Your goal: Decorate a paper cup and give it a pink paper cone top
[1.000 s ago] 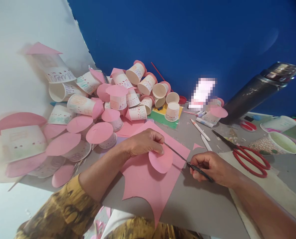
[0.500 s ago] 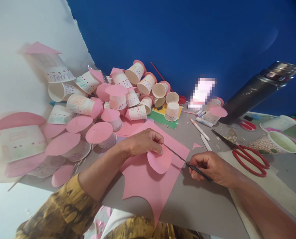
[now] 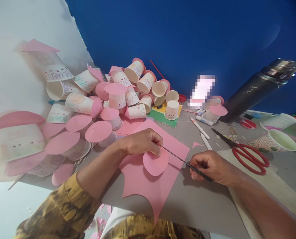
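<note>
Between the thumb and fingers of my left hand [image 3: 144,142] is a pink paper circle [image 3: 155,166], held over a larger pink sheet [image 3: 139,182]. That sheet lies on the grey table and has curved bites cut from its near edge. My right hand [image 3: 211,166] grips a dark pair of scissors [image 3: 200,172]. Their thin blades point left, with the tip at the circle's upper edge beside my left fingertips. How far the blades are apart is hard to see.
Paper cups with pink paper roofs [image 3: 116,99] are heaped at the left and back. Red-handled scissors [image 3: 249,159] rest on a pale cloth [image 3: 262,189] at the right. Markers [image 3: 199,127], a dark flask [image 3: 249,89] and a patterned cup [image 3: 269,142] stand or lie farther back.
The paper circle has shifted slightly left and turned in my left hand. My right hand and the scissors stay almost in place. The whole view has shifted slightly.
</note>
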{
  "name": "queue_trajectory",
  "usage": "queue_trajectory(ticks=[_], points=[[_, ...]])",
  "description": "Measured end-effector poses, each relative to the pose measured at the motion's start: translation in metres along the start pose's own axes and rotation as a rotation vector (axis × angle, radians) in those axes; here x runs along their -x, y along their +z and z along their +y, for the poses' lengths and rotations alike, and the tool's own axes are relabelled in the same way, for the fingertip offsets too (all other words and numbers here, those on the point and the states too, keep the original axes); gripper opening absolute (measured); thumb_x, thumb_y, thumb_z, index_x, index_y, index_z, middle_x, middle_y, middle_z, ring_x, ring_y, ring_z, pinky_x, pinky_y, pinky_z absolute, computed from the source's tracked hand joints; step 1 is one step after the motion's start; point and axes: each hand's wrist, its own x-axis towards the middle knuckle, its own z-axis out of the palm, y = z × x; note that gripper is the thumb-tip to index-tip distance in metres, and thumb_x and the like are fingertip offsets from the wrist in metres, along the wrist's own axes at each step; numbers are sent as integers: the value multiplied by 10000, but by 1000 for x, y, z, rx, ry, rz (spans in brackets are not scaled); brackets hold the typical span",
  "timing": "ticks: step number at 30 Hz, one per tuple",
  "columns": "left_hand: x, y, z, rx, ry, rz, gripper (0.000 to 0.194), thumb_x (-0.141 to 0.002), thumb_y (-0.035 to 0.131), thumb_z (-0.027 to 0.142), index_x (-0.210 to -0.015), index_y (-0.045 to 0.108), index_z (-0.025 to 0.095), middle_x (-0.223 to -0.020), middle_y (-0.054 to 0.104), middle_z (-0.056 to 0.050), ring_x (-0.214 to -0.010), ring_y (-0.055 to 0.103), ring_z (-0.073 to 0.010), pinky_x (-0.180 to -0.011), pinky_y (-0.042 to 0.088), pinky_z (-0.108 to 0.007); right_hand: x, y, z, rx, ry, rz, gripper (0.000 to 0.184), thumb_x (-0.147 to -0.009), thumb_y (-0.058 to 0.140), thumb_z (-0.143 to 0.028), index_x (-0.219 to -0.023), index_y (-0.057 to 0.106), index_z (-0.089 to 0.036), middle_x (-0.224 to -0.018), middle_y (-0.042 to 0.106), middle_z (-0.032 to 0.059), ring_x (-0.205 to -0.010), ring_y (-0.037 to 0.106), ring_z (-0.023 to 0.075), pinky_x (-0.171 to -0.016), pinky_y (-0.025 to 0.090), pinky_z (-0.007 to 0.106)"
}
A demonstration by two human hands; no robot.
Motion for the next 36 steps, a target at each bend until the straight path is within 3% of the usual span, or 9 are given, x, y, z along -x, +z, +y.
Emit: queue_trajectory(ticks=[8,14,17,20,23,26,29,32,36], points=[[-1,-1,-2,29,-15,65,147,-632,665,190,-566,535,171,-578,449,47,-588,382,-105,-553,254,-268,1,0,-3,-31,4,79,288,-767,757,-382,-635,603,-176,-649,640,6,-584,531,118,-574,411,244],[-5,8,0,326,56,240,174,-595,770,235,-594,612,160,-617,557,29,-599,481,-108,-581,327,-256,-4,0,-7,-60,-98,221,376,-780,716,-540,-726,629,-179,-719,619,24,-676,524,153,-633,412,277],[-8,13,-1,458,87,330,222,-572,814,247,-589,613,155,-608,566,26,-578,494,-101,-575,325,-251,-8,1,-7,106,-52,339,402,-785,704,-554,-671,551,-200,-677,551,-18,-621,446,131,-581,342,266],[-11,15,-6,541,91,363,227,-589,830,258,-629,633,151,-627,597,8,-578,522,-112,-572,331,-254,-11,4,-6,407,-6,499,392,-779,703,-494,-629,471,-216,-610,486,-43,-577,381,123,-549,270,268],[-13,18,-10,597,115,421,243,-642,826,267,-642,611,154,-651,605,1,-596,533,-115,-582,338,-254,-12,7,-7,652,-30,582,213,-823,625,-370,-698,536,-221,-679,591,-12,-634,478,156,-590,295,279],[-14,21,-10,606,129,507,241,-663,819,252,-637,601,153,-641,582,13,-588,506,-101,-579,327,-245,-11,8,-9,727,-43,621,86,-822,593,-306,-784,590,-229,-807,675,17,-717,554,183,-622,312,286],[-13,23,-8,595,112,527,232,-657,817,251,-629,610,149,-626,569,10,-577,485,-99,-571,322,-247,-9,7,-11,621,-22,624,222,-823,615,-372,-682,527,-225,-666,583,-12,-628,470,158,-586,290,283],[-12,24,-6,581,108,511,241,-654,820,254,-613,609,146,-621,553,14,-574,468,-92,-567,316,-246,-8,5,-11,323,-40,539,338,-784,689,-470,-649,501,-223,-597,457,-49,-576,365,128,-547,282,269],[-12,24,-5,561,99,501,254,-629,829,265,-593,608,145,-617,548,11,-576,461,-95,-566,323,-250,-7,3,-10,54,-93,423,331,-779,718,-496,-707,582,-204,-650,501,-37,-613,405,126,-557,321,260]])
